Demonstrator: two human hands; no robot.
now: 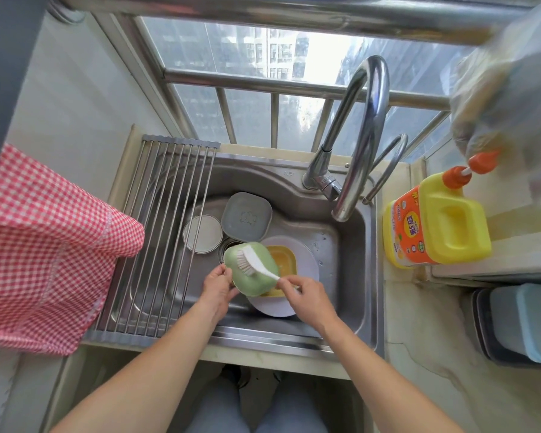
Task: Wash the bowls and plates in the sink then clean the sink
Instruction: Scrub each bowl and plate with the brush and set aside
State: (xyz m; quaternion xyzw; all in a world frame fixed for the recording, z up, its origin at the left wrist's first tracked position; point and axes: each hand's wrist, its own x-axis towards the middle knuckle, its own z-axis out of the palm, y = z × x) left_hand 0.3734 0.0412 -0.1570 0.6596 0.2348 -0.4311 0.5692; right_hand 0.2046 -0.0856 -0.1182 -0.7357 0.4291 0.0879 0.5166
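Over a steel sink (350, 276), a person's left hand (217, 287) grips the rim of a green square bowl (252, 270), fingers curled round its near-left edge, tilting it above a yellow bowl (283, 256) that sits on a white plate (306, 264). The right hand (306, 295) pinches the handle of a white dish brush (253, 260), bristles on the green bowl. A grey square dish (246, 220) and a round plate (202, 233) lie behind.
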